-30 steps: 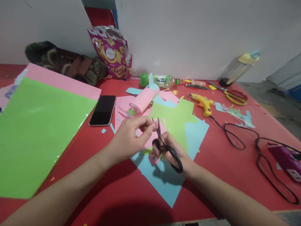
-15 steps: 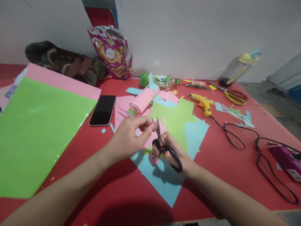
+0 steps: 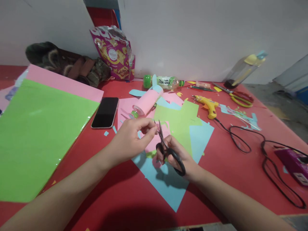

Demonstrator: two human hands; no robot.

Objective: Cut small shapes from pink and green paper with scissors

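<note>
Here, the black scissors [image 3: 163, 140] are held in the right hand [image 3: 182, 153], to the right of the phone [image 3: 105, 113]. Fingers are hooked through the handles, and the blades are spread a little. A tiny pink bit [image 3: 157, 126] is pinched by the left hand [image 3: 131, 139], nearer the phone, with thumb and finger close together. Whether the bit is touched by the blades cannot be told. A blue sheet [image 3: 172, 195] is laid under the hands, right of the phone. A pink tube [image 3: 148, 102] is laid right of the phone too, and a snack bag [image 3: 114, 57] is propped behind it. A big green sheet [image 3: 48, 138] is set just left of the phone, and a yellow glue gun [image 3: 209, 105] far right.
</note>
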